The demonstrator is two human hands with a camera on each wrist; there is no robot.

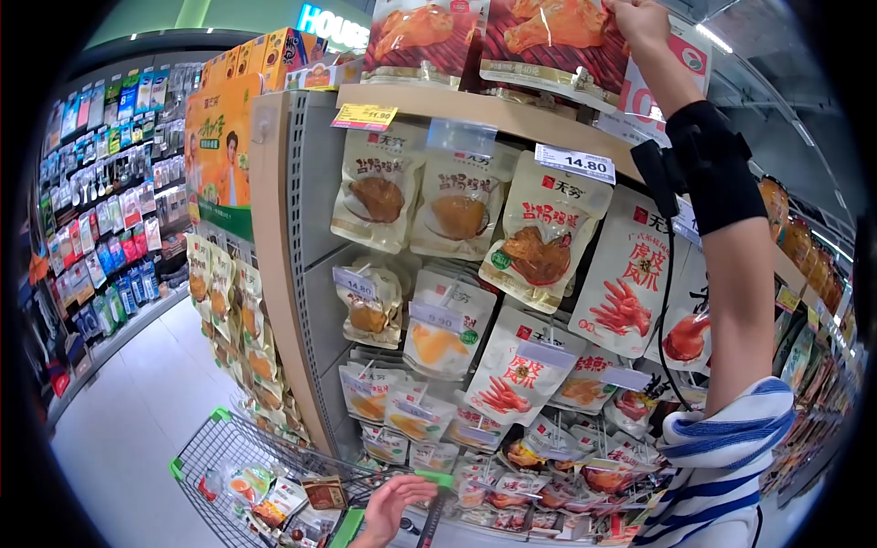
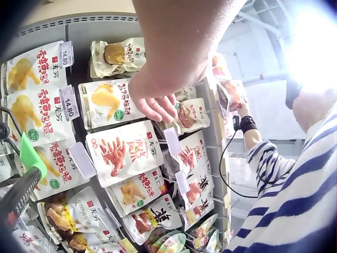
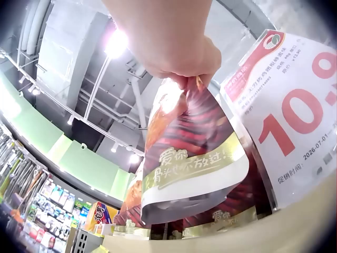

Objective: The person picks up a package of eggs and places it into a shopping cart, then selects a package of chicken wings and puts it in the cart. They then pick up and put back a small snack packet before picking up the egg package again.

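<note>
At the top of the head view, my right hand [image 1: 639,18] pinches the upper edge of a large dark-red chicken snack bag [image 1: 548,50] on the top shelf. The right wrist view shows that bag [image 3: 197,150] hanging from the fingertips, its bottom tilted toward the camera and close over the shelf edge. Another matching bag [image 1: 422,36] stands to its left. Low in the head view, my left hand [image 1: 397,507] is beside the shopping cart's handle [image 1: 347,528], fingers loosely extended and holding nothing. Packs in the cart [image 1: 279,502] include pouches and a brown packet.
Below the top shelf [image 1: 457,108], several rows of chicken pouches [image 1: 539,237] hang on hooks with price tags. A large price sign [image 3: 295,116] stands right of the held bag. Yellow boxes [image 1: 269,59] sit at the shelf end. Across the tiled aisle [image 1: 155,365] is another rack [image 1: 110,210].
</note>
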